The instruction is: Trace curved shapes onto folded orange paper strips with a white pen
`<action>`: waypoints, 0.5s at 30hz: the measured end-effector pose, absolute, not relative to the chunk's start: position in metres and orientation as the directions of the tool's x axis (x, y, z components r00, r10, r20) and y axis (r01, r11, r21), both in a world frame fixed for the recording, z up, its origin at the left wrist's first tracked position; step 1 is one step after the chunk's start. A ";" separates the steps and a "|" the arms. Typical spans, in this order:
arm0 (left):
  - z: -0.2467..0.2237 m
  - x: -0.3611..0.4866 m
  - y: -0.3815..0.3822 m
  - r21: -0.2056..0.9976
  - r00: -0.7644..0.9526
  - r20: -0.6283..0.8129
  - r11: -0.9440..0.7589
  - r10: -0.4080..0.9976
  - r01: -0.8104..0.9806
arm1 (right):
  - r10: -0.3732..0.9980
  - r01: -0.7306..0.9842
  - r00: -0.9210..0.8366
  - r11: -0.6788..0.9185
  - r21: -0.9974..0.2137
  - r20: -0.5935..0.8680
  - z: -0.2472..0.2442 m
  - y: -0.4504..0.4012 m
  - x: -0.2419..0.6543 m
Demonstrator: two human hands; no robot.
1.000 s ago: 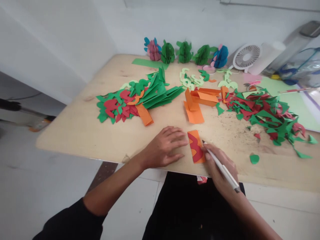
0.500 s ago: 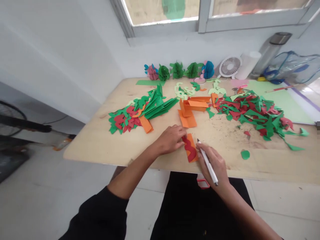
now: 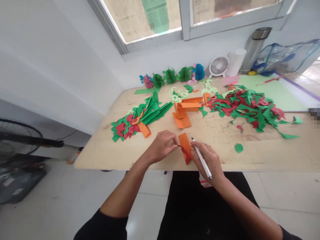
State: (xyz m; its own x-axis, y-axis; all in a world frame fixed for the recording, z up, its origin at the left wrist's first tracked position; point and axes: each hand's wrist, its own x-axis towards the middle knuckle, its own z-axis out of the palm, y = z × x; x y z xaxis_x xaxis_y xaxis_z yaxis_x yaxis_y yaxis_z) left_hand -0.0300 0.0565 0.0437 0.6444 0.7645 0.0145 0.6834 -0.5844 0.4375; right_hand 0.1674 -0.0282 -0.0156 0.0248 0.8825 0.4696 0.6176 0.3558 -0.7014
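Note:
Between my hands an orange paper strip lies on the table near its front edge. Over its lower part is a wavy red paper cutout, one end lifted off the strip. My left hand pinches that raised end between thumb and fingertips. A white pen rests in my right hand, its tip pointing up and away from me. The fingers of this hand are close by the strip's right edge; whether they touch the red cutout I cannot tell.
Folded orange paper lies just beyond. To the left are green paper strips and red and green cutouts; to the right, a heap of paper scraps. Paper ornaments, a small fan and a bottle line the wall.
My left hand has lifted the upper end of the red cutout off the orange strip, baring more orange. My right hand still holds the pen. The whole view has shifted and tilted slightly.

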 end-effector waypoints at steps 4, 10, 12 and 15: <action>0.057 -0.024 0.047 0.569 0.580 0.091 -0.520 0.809 0.637 | 0.928 0.490 0.104 0.265 -0.831 0.357 -0.011 -0.029 0.169; 0.067 -0.004 0.046 0.605 0.574 0.150 -0.534 0.805 0.591 | 0.948 0.332 0.228 0.139 -0.933 0.222 -0.004 -0.035 0.175; 0.069 0.000 0.046 0.603 0.577 0.154 -0.539 0.802 0.588 | 0.943 0.300 0.238 0.154 -0.941 0.230 -0.003 -0.036 0.178; 0.071 0.006 0.046 0.604 0.594 0.162 -0.555 0.788 0.571 | 0.946 0.307 0.239 0.141 -0.941 0.220 -0.001 -0.037 0.183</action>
